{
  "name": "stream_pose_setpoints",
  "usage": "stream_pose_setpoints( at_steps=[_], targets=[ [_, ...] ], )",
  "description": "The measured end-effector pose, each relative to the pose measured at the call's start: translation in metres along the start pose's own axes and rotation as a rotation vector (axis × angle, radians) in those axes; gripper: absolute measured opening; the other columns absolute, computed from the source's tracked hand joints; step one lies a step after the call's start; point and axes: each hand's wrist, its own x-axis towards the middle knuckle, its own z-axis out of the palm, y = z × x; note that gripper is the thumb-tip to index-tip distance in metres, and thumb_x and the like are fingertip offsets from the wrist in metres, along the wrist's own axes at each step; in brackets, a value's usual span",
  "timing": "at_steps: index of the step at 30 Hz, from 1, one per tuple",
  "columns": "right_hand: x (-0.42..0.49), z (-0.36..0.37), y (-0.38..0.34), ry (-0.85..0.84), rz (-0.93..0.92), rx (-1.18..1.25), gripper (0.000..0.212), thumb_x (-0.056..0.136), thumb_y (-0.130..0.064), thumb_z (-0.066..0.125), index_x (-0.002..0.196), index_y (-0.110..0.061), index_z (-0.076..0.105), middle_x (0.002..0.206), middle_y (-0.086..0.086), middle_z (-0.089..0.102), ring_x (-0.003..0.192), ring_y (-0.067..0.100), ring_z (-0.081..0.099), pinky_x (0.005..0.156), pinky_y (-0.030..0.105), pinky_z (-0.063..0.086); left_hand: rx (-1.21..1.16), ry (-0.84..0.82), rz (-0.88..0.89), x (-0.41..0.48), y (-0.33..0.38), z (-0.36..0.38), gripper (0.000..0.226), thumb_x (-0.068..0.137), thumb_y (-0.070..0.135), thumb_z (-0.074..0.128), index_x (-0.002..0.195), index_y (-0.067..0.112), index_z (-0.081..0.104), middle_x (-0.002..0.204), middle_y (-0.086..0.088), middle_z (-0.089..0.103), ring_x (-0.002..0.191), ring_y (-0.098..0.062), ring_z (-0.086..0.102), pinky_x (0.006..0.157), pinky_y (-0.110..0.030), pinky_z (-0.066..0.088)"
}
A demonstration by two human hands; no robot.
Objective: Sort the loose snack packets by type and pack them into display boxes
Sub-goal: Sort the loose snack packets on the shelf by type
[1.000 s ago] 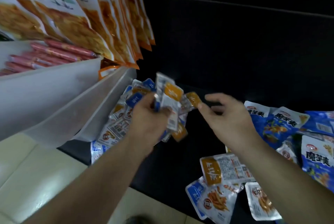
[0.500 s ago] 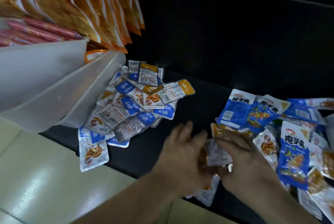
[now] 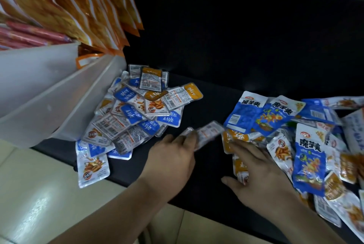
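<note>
A heap of small blue and orange snack packets [image 3: 136, 113] lies on the dark surface at centre left. A second, looser pile with larger blue packets [image 3: 307, 155] spreads out on the right. My left hand [image 3: 173, 161] grips a couple of small silvery packets [image 3: 206, 133], blurred by motion, between the two piles. My right hand [image 3: 262, 172] lies flat with spread fingers on orange packets [image 3: 238, 139] at the near edge of the right pile.
White display boxes [image 3: 59, 94] lean at the left, one holding red sausage sticks [image 3: 33, 35]. Large orange snack bags [image 3: 82, 7] stand behind them. The dark surface [image 3: 206, 194] ends at a cream tiled floor [image 3: 39, 194] in front.
My left hand dropped its earlier bunch on the left heap, went to the right pile and now lifts away with new packets. My right hand has spread flat on the right pile.
</note>
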Motion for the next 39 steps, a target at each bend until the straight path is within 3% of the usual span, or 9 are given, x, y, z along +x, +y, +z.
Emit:
stream_pose_setpoints(
  at_steps=[7,11,16,21,25,29,32,35,39],
  targets=[
    [0.009,-0.013,-0.036,0.316,0.039,0.079,0.051,0.086,-0.059,0.063,0.127,-0.028,0.069,0.122,-0.010,0.064,0.114,0.017,0.059,0.080,0.032,0.053,-1.017,-0.057,-0.381,0.012,0.003,-0.037,0.011,0.106,0.021,0.055,0.108,0.027,0.064,0.088,0.008,0.074,0.075,0.001,0.067,0.067,-0.015,0.052],
    [0.024,-0.032,-0.063,0.015,0.236,0.942,0.027,0.090,-0.025,0.078,0.114,-0.034,0.069,0.098,-0.016,0.078,0.089,0.002,0.074,0.070,0.020,0.057,-1.391,-0.246,-0.449,0.007,0.020,-0.043,0.022,0.106,0.015,0.057,0.120,0.025,0.070,0.107,0.005,0.079,0.100,-0.009,0.074,0.087,-0.026,0.058],
    [0.031,-0.028,-0.067,0.050,0.362,1.224,0.023,0.083,0.002,0.077,0.102,-0.011,0.076,0.089,0.007,0.080,0.077,0.019,0.078,0.054,0.019,0.055,-1.482,-0.238,-0.504,0.006,0.015,-0.041,0.023,0.102,0.019,0.064,0.122,0.028,0.070,0.113,0.004,0.078,0.108,-0.014,0.074,0.101,-0.042,0.056],
    [0.037,-0.025,-0.075,0.089,0.352,1.180,0.017,0.080,-0.009,0.083,0.096,-0.015,0.078,0.083,0.004,0.080,0.070,0.015,0.077,0.050,0.020,0.054,-1.430,-0.217,-0.462,0.002,0.010,-0.041,0.021,0.101,0.027,0.067,0.121,0.032,0.069,0.112,0.010,0.078,0.106,-0.006,0.073,0.099,-0.034,0.056],
    [0.063,-0.015,-0.089,0.106,0.324,1.052,0.017,0.084,-0.030,0.083,0.099,-0.025,0.076,0.088,-0.001,0.080,0.083,0.020,0.078,0.075,0.044,0.063,-1.371,-0.077,-0.538,0.008,-0.002,-0.042,0.015,0.102,0.027,0.065,0.114,0.033,0.073,0.104,0.009,0.079,0.100,-0.010,0.074,0.095,-0.037,0.058],
    [0.088,-0.011,-0.101,0.125,0.300,0.874,0.038,0.088,-0.043,0.077,0.121,-0.035,0.061,0.105,-0.011,0.070,0.088,-0.001,0.068,0.073,0.013,0.054,-1.117,0.173,-0.602,0.037,-0.034,-0.051,0.006,0.096,0.026,0.072,0.093,0.022,0.073,0.078,0.003,0.075,0.077,-0.020,0.071,0.072,-0.039,0.059],
    [0.092,-0.015,-0.100,0.100,0.262,0.802,0.035,0.090,-0.040,0.075,0.123,-0.032,0.066,0.104,-0.012,0.072,0.089,-0.003,0.068,0.072,0.014,0.050,-0.881,0.300,-0.598,0.066,-0.068,-0.060,0.024,0.096,0.026,0.072,0.079,0.022,0.056,0.054,0.012,0.057,0.049,-0.004,0.052,0.048,-0.022,0.040],
    [0.087,-0.019,-0.093,0.079,0.233,0.711,0.025,0.090,-0.039,0.075,0.114,-0.034,0.070,0.099,-0.014,0.071,0.088,-0.007,0.066,0.072,0.009,0.047,-0.458,0.264,-0.599,0.079,-0.088,-0.058,0.021,0.092,0.038,0.067,0.084,0.025,0.053,0.086,0.000,0.061,0.085,-0.023,0.062,0.068,-0.033,0.048],
    [0.076,-0.023,-0.077,0.097,0.249,0.694,0.018,0.089,-0.036,0.076,0.106,-0.036,0.072,0.099,-0.016,0.073,0.091,-0.008,0.066,0.082,0.015,0.052,-0.148,0.261,-0.557,0.066,-0.073,-0.047,0.055,0.084,0.030,0.072,0.136,0.020,0.057,0.149,-0.012,0.042,0.133,-0.044,0.038,0.104,-0.057,0.042]
  ],
)
